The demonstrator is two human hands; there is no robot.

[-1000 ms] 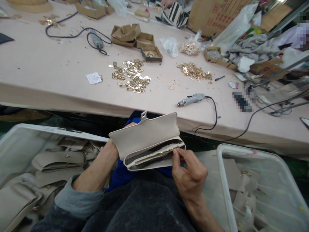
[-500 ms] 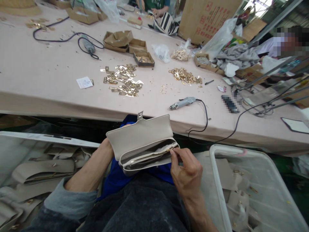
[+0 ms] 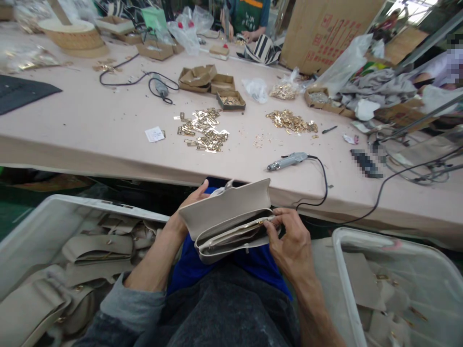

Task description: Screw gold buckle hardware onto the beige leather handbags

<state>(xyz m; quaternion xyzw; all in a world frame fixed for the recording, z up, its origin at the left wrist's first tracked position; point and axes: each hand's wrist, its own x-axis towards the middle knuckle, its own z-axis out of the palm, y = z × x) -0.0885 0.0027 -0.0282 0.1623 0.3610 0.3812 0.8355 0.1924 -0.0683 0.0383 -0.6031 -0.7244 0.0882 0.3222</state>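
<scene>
Bag (image 3: 231,249), flap (image 3: 227,208) up, is just left of R hand (image 3: 292,237), which pinches it nr zip (image 3: 249,225) end. L hand (image 3: 191,198) behind flap, grip hidden, can't tell. Its thumb's newly in view: hold prob. shifted. Driver (image 3: 287,161) beyond R hand.

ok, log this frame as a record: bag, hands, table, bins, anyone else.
bag: open, flap up, zip showing inside
left hand: behind the flap, partly hidden
right hand: holding the bag's right end, by the zip
table: corded tool, two piles of gold metal parts, cardboard boxes
left bin: beige bags
right bin: beige pieces with gold fittings
others: a person's hand across the table
</scene>
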